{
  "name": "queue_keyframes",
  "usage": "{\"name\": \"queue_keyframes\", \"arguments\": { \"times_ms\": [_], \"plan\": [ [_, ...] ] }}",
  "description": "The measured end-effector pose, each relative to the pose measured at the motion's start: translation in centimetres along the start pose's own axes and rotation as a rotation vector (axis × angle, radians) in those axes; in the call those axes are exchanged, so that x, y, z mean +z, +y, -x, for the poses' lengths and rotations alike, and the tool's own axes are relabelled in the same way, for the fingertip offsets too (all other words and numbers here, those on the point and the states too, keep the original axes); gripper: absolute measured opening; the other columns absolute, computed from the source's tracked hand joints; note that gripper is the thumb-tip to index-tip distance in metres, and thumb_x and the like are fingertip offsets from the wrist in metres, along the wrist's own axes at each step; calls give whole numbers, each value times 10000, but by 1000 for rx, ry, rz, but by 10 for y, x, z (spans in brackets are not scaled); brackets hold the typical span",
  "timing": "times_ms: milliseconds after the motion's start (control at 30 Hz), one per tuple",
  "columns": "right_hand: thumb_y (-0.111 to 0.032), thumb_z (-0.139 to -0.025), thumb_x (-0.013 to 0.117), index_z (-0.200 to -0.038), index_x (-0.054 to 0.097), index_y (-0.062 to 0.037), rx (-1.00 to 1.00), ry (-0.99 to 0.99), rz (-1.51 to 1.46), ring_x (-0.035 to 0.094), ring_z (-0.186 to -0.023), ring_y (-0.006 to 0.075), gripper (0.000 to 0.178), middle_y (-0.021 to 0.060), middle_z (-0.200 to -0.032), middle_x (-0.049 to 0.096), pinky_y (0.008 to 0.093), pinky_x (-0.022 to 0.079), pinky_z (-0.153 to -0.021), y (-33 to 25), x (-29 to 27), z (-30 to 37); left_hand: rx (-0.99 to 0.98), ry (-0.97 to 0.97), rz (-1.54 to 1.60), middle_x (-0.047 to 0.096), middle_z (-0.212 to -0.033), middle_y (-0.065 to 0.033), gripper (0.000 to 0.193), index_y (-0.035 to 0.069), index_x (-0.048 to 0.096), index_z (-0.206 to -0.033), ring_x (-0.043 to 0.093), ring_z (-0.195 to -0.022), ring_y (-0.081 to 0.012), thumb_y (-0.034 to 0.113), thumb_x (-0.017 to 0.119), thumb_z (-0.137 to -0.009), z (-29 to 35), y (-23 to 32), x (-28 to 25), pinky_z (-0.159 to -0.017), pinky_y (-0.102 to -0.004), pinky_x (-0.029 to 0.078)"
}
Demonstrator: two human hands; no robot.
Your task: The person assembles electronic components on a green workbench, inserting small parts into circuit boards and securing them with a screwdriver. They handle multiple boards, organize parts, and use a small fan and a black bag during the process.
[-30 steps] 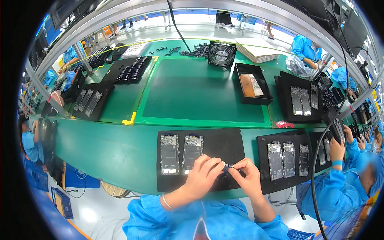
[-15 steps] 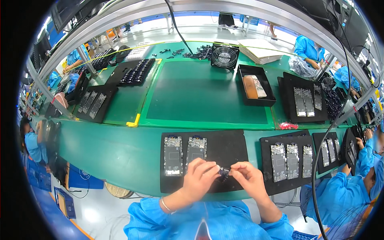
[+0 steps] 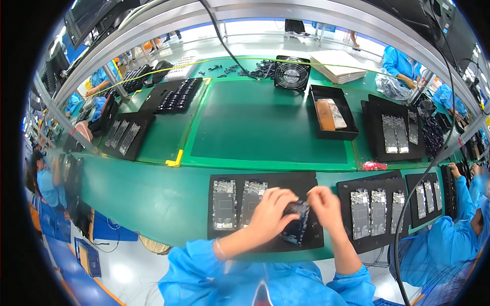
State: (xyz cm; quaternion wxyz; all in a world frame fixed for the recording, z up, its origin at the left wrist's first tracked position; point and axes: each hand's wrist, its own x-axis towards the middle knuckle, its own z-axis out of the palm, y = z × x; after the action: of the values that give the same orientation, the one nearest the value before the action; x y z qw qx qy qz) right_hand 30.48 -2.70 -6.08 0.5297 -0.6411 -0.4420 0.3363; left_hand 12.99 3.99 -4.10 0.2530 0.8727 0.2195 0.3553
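On the black foam mat in front of me, two phone-sized circuit assemblies lie side by side at the left. To their right, a dark, bluish circuit part is tilted under my hands. My left hand is closed on its upper end, thumb and fingers bent round it. Beside it, my right hand is pinched together at the part's upper right corner. Whatever is between those right fingertips is hidden and blurred.
Right of my mat, another black mat carries three similar assemblies. Beyond it a co-worker in blue sits. Farther back stand a black box with a brown object, a fan and stacked white sheets. A black cable hangs at the right.
The dark part has gone from a small bundle between my fingertips to a longer shape tilted over the mat. Both my hands have moved slightly up and to the right. The view has shifted a little.
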Motion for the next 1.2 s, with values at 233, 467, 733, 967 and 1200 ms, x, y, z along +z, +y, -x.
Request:
{"name": "queue_keyframes", "arguments": {
  "times_ms": [233, 467, 733, 967, 1200],
  "plan": [
    [-96, -901, 521, -930, 547, 4, 11, 216, -162, 569, -668, 83, 107, 35, -752, 588, 221, 451, -625, 14, -18, 1, -190, -377, -398, 436, -1277, -160, 711, 1, 455, -1218, 373, -1206, -338, 247, 782, -637, -33, -54, 8, -1018, -426, 334],
    [-141, -906, 532, -954, 544, -14, 90, -69, -174, 639, -772, 129, 137, 69, -834, 632, 251, 495, -657, 8, 48, 4, -365, -433, -233, 519, -1165, -118, 575, 57, 519, -1144, 441, -1132, -317, 117, 770, -630, 1, -78, -46, -949, -397, 397],
    [-117, -895, 538, -930, 550, 19, 75, -168, -326, 601, -776, 101, 140, 65, -843, 632, 251, 482, -712, -10, 97, -4, -102, -192, -97, 535, -1134, -106, 507, 67, 526, -1124, 447, -1115, -329, 75, 732, -661, 24, -44, -83, -967, -428, 364],
    [-89, -898, 539, -940, 560, 15, 52, -203, -252, 579, -777, 77, 114, 34, -857, 607, 229, 479, -724, -23, 95, 3, -82, -135, -68, 542, -1127, -105, 493, 66, 534, -1116, 467, -1104, -319, 82, 735, -666, 28, -44, -85, -996, -434, 348],
    [-124, -878, 556, -928, 568, 13, 75, -277, -303, 598, -782, 91, 146, 52, -859, 638, 246, 475, -726, -11, 91, -8, -48, -157, -46, 551, -1148, -81, 535, 85, 543, -1115, 461, -1132, -298, 104, 772, -633, 30, -56, -81, -967, -425, 374]
  ]
}}
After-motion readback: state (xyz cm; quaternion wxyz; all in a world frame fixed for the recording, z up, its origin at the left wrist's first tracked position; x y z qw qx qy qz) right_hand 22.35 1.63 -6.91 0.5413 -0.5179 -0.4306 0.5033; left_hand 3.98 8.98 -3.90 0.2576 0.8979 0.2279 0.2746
